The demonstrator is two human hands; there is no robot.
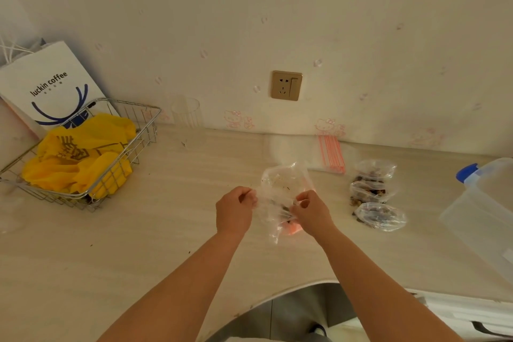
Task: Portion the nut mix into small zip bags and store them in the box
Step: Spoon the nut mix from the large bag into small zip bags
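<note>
Fingers of the left hand (234,209) and right hand (312,211) pinch opposite sides of a clear zip bag (283,191) low over the counter (166,230), probably to spread or seal its mouth. Three filled bags (373,194) lie just right, beside the plastic box (483,211), handy for storing; spare bags (330,154) wait by the wall.

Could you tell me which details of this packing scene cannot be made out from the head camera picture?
- Clear plastic bag, head view: the left hand and right hand grip it; crumpled film blurs its contents.
- Plastic box: cut off by the right edge, inside unseen.
- Wire basket: yellow bags hide what lies beneath.
- Three filled zip bags: nut kinds too small.
</note>
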